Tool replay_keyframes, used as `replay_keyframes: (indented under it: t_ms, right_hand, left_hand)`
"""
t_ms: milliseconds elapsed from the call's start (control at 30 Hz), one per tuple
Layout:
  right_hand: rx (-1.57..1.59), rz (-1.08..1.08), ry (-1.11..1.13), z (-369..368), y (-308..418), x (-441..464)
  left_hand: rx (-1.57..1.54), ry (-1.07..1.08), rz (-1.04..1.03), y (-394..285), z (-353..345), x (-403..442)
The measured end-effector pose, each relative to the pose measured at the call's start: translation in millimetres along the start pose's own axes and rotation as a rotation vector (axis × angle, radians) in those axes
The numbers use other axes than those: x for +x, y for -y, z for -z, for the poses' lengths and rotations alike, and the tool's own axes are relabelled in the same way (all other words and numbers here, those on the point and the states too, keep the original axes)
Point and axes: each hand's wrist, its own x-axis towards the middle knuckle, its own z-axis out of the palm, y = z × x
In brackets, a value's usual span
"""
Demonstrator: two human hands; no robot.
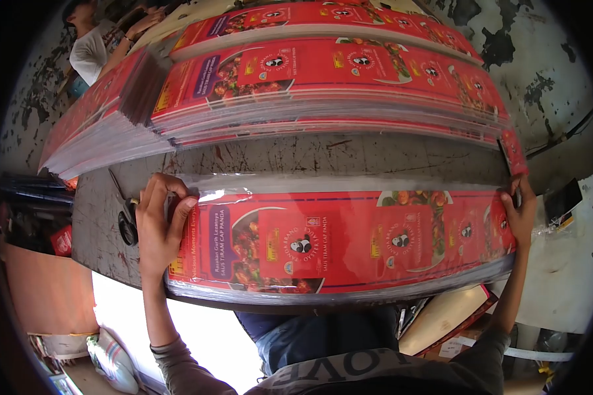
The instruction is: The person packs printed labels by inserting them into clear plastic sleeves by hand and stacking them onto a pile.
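A long stack of red printed sheets (349, 243) under clear plastic lies along the near edge of the dark, scratched table (270, 156). My left hand (159, 220) grips the upper left corner of the top plastic, thumb and fingers pressed together. At the far right end, my right hand (520, 207) pinches the upper right corner in the same way. The plastic's clear upper margin stretches between both hands and catches the light. Black-handled scissors (127, 224) lie just left of my left hand, partly hidden behind it.
Behind the table's middle stand tall stacks of similar red sheets (323, 72), with another angled stack (99, 118) at the left. A person in a white shirt (92, 52) is at the upper left. A white sack (112, 362) sits below at the left.
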Motion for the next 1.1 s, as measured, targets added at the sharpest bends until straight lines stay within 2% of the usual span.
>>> replay_keyframes:
  t_ms: [67,633,1100]
  right_hand:
    - [-0.018,0.036,-0.056,-0.7,2.2,1.0]
    - [-0.035,0.032,-0.050,-1.4,-3.6,3.8]
    - [-0.013,0.014,-0.039,-2.0,-4.2,4.6]
  left_hand:
    - [-0.004,-0.008,-0.009,0.6,-0.5,-0.4]
    - [0.177,-0.049,-0.035,-3.8,-1.1,0.9]
    - [0.106,-0.045,0.013,-6.6,-1.3,2.3]
